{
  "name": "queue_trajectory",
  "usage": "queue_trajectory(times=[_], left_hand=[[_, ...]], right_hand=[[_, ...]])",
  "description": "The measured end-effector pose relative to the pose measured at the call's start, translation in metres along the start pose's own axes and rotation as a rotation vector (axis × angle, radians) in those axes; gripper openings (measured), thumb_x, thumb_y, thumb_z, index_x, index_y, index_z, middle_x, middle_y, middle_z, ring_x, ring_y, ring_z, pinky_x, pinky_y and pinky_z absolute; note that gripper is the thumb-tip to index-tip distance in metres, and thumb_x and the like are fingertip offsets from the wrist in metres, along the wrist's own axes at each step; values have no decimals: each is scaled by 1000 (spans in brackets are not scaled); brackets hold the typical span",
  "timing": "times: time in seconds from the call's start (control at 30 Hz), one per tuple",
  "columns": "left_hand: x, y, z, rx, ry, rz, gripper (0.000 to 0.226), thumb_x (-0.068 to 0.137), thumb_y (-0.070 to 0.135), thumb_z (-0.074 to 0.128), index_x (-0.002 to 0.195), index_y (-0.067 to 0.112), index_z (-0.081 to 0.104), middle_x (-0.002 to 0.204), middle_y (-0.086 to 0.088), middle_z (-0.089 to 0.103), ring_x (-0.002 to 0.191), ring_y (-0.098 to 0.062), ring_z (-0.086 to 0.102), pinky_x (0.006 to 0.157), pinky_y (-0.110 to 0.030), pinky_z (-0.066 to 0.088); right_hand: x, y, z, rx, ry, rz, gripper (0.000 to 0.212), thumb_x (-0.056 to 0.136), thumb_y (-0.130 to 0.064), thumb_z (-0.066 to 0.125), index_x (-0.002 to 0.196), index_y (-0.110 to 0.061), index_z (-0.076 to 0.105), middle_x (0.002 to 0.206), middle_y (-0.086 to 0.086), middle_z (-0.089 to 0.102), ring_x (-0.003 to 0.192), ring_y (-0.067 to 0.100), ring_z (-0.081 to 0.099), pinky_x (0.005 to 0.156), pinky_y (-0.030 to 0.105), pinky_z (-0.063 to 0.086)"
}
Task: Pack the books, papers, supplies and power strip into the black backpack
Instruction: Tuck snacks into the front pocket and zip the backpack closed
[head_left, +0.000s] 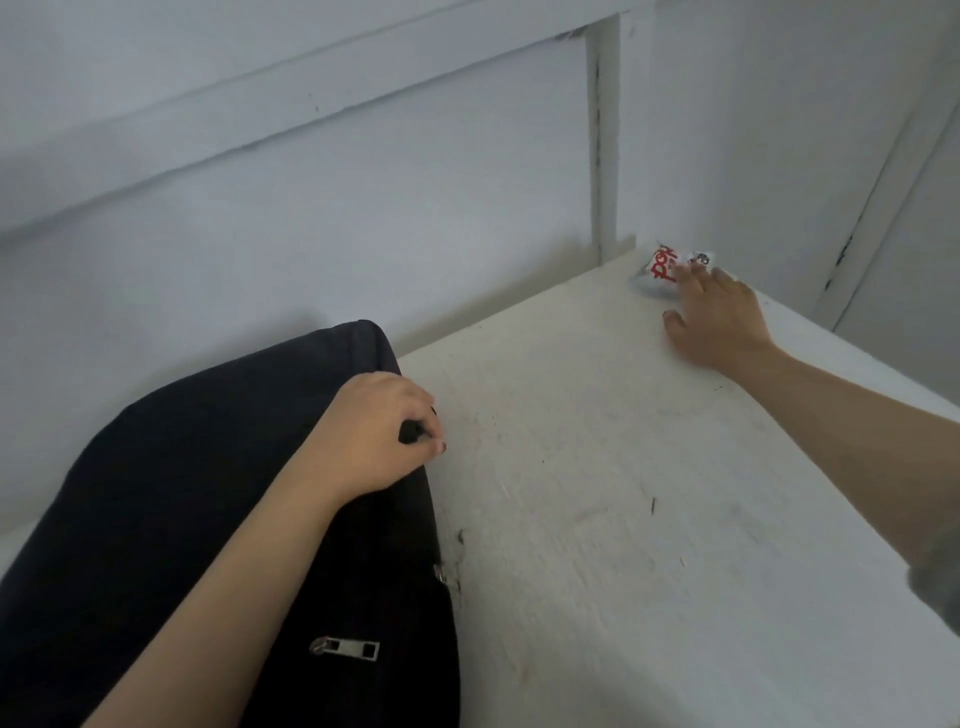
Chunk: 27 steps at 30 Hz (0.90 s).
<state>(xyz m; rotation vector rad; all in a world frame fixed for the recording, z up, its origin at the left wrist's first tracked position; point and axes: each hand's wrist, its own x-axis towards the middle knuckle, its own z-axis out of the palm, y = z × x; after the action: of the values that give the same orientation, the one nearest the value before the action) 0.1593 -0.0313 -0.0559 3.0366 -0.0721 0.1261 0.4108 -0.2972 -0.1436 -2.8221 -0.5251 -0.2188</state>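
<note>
The black backpack (171, 499) lies at the left edge of a white table (597, 519), with a metal zipper pull (344, 648) showing near the bottom. My left hand (376, 434) grips the backpack's right edge, fingers curled round a fold of black fabric. My right hand (719, 317) reaches to the table's far right corner. Its straight fingertips touch a small white packet with red lettering (661, 267). Part of the packet is hidden under the fingers.
White panelled walls (363, 182) close in behind and to the right of the table. The table's left edge runs beside the backpack. A white post (602, 130) stands at the far corner.
</note>
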Motion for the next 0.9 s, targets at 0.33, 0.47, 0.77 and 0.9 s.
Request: queue_trajectory(times=[0.33, 0.47, 0.77, 0.9], left_hand=[[-2, -1, 3, -49, -8, -27, 29, 71, 42, 52, 75, 24, 75, 92, 7, 70, 97, -12, 57, 84, -11, 20], [-4, 0, 1, -40, -24, -25, 30, 72, 40, 51, 76, 23, 75, 91, 4, 70, 95, -13, 58, 80, -11, 18], [-6, -1, 2, -46, -9, -14, 44, 70, 54, 42, 78, 25, 74, 93, 7, 70, 95, -11, 58, 81, -14, 20], [-8, 3, -1, -86, 7, -32, 27, 73, 38, 54, 78, 22, 75, 92, 6, 71, 93, -11, 59, 83, -2, 20]], right_hand=[[11, -4, 4, -23, 240, -42, 17, 86, -3, 52, 85, 2, 68, 80, 27, 65, 76, 36, 52, 79, 41, 36], [3, -4, 2, 27, 205, -34, 19, 83, -17, 65, 88, 0, 72, 116, 26, 58, 107, 41, 49, 93, 44, 35], [-10, -14, 4, 162, 90, -47, 69, 75, -57, 64, 126, -17, 41, 131, 13, 50, 113, 36, 52, 101, 49, 31], [-11, -18, 4, 102, 86, -24, 65, 79, -52, 64, 134, -23, 47, 137, 15, 44, 116, 39, 48, 103, 47, 30]])
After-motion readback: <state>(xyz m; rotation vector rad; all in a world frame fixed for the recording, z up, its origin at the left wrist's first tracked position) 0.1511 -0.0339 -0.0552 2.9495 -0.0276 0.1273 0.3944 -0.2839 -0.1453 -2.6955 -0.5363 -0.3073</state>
